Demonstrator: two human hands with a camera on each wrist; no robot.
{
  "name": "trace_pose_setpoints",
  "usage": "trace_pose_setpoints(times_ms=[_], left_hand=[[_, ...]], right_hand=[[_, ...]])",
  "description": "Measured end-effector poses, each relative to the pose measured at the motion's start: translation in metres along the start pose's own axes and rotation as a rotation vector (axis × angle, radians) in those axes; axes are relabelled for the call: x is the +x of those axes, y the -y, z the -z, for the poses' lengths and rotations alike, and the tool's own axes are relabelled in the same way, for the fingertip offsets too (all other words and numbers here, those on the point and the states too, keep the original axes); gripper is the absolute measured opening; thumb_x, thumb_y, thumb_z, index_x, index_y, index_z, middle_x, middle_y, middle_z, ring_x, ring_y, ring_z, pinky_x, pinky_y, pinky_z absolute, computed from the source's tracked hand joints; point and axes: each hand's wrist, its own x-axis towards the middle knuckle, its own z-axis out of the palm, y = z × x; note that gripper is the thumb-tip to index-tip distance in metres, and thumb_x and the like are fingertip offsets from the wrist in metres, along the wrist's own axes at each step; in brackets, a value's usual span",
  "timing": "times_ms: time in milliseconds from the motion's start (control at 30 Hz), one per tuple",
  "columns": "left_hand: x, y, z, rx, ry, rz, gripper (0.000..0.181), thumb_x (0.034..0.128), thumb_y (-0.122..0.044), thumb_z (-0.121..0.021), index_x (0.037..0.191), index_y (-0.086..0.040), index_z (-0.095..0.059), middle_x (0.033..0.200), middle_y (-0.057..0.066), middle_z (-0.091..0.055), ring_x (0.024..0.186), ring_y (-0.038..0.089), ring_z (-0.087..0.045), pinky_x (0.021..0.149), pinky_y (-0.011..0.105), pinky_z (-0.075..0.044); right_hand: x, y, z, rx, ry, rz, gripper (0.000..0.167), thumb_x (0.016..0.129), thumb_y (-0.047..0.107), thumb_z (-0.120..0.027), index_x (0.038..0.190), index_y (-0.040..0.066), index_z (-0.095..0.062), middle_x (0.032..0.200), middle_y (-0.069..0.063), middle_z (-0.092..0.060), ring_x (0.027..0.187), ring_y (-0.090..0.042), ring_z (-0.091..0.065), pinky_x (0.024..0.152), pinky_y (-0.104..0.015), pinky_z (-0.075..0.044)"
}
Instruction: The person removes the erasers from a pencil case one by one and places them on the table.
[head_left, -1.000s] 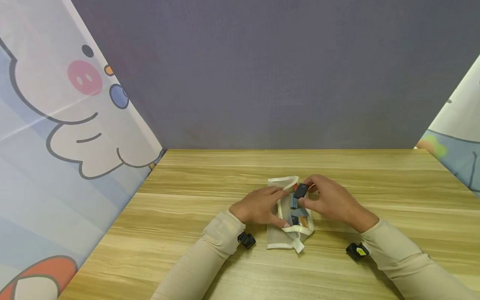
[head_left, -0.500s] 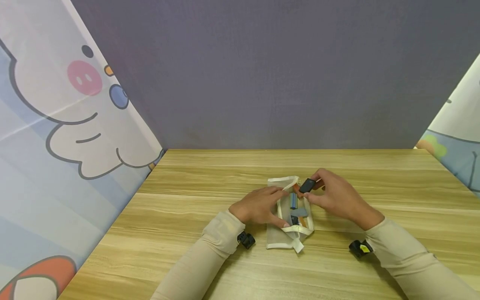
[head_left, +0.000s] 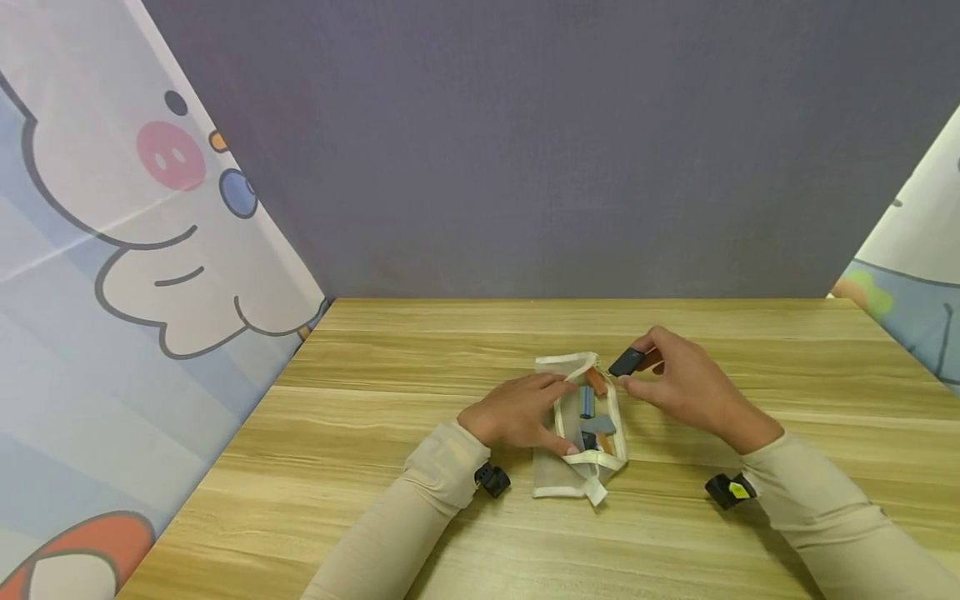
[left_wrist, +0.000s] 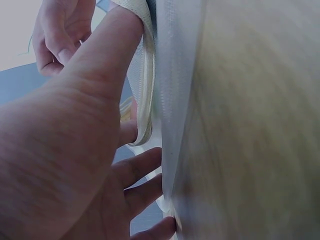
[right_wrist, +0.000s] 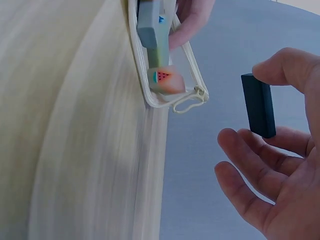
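A pale mesh zip pouch [head_left: 557,481] lies on the table with its mouth spread. My left hand [head_left: 521,408] rests over its left side; in the left wrist view the thumb reaches over the zip edge [left_wrist: 146,85] and the lower fingers touch the outside. My right hand [head_left: 686,379] pinches a small black rectangular block [right_wrist: 259,106] between thumb and fingers, beyond the pouch's upper right corner. Inside the pouch are an orange block with a watermelon print [right_wrist: 167,80], a blue striped piece [head_left: 587,402], a grey piece [head_left: 597,425] and other small items, partly hidden.
The wood-grain table [head_left: 420,333] runs back to a dark grey panel [head_left: 525,167]. Printed cartoon fabric [head_left: 90,275] hangs at the left and right. Each wrist carries a small black device [head_left: 492,481]. A pull cord [right_wrist: 187,105] hangs at the pouch's corner.
My right hand has lifted the black block out over the pouch's mouth and carried it right and away, uncovering the orange block. My left hand stays on the pouch.
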Motion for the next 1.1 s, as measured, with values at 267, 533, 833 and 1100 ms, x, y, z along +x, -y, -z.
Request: trace_pose_setpoints(times_ms=[267,533,833,1100], left_hand=[[0.0,-0.001,0.0,0.005,-0.008,-0.007,0.091,0.0827,-0.069,-0.069,0.156,-0.025,-0.038,0.161,-0.001,-0.032,0.146,0.019,-0.031,0.114,0.039,-0.033],[0.0,-0.001,0.001,0.017,-0.01,-0.005,0.09,0.0826,-0.069,-0.069,0.155,-0.025,-0.039,0.16,-0.002,-0.033,0.146,0.018,-0.032,0.113,0.038,-0.035],[-0.002,0.0,0.001,0.012,0.002,0.004,0.089,0.0833,-0.067,-0.07,0.156,-0.025,-0.038,0.161,-0.003,-0.031,0.146,0.018,-0.031,0.113,0.039,-0.035],[-0.003,0.0,0.002,0.006,0.013,0.013,0.09,0.0831,-0.067,-0.07,0.156,-0.027,-0.037,0.162,-0.002,-0.03,0.147,0.019,-0.03,0.114,0.04,-0.033]], right_hand=[[-0.001,-0.002,0.005,-0.007,-0.018,-0.001,0.036,0.086,0.02,-0.08,0.109,0.001,-0.059,0.103,-0.013,-0.069,0.091,-0.029,-0.068,0.08,-0.051,-0.055],[-0.002,-0.006,0.016,-0.029,-0.026,-0.026,0.043,0.088,0.027,-0.079,0.112,-0.002,-0.058,0.103,-0.018,-0.068,0.09,-0.036,-0.068,0.079,-0.054,-0.054],[-0.002,-0.013,0.024,-0.047,-0.025,-0.062,0.038,0.09,0.028,-0.076,0.109,0.002,-0.057,0.097,-0.014,-0.071,0.086,-0.031,-0.07,0.072,-0.046,-0.053],[-0.002,-0.022,0.028,-0.078,0.004,-0.094,0.036,0.091,0.031,-0.075,0.105,0.003,-0.057,0.094,-0.011,-0.071,0.084,-0.025,-0.069,0.065,-0.037,-0.05]])
